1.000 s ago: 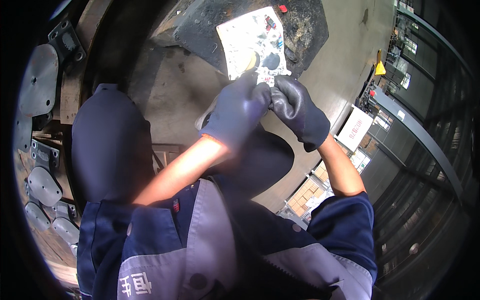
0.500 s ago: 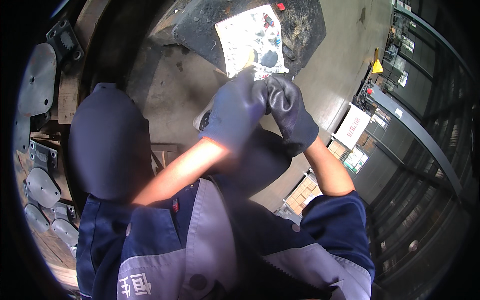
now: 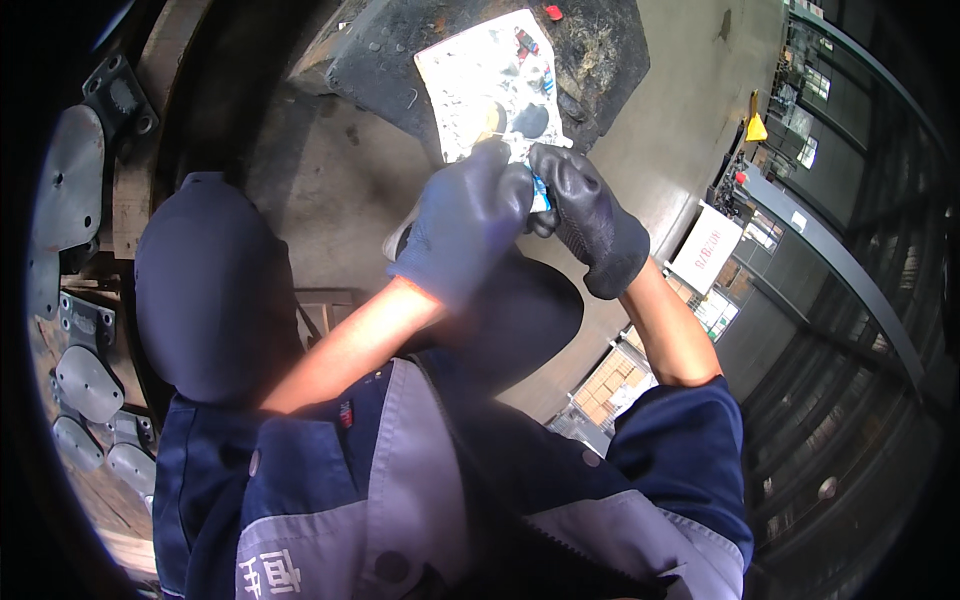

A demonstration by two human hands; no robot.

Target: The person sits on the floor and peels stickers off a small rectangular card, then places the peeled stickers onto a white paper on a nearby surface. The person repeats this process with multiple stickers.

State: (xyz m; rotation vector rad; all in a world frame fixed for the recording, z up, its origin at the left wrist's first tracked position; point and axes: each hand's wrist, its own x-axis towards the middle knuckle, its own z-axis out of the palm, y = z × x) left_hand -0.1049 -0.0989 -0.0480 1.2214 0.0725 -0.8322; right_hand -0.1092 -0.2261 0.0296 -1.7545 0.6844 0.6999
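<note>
Both hands wear dark work gloves and meet in front of my knees. My left hand (image 3: 465, 220) is closed, its fingertips pinched at the left side of a small blue-and-white piece (image 3: 541, 194), possibly a packet. My right hand (image 3: 592, 215) is closed on the other side of it; its fingers are curled and mostly hide the grip. Just beyond the hands, a whitish, stained printed sheet (image 3: 450, 90) lies on a dark block. A dark round spot or disc (image 3: 530, 121) and a yellowish one (image 3: 492, 118) show on the sheet.
The dark, grimy block (image 3: 385, 65) stands ahead, with a small red scrap (image 3: 553, 12) on it. Metal plates with brackets (image 3: 72, 175) line the left side. To the right are a white sign (image 3: 705, 249), stacked boxes (image 3: 610, 388) and a yellow object (image 3: 756, 128).
My hands have drawn slightly apart, and the blue-and-white piece now shows between them. My right hand has shifted a little right and nearer to me.
</note>
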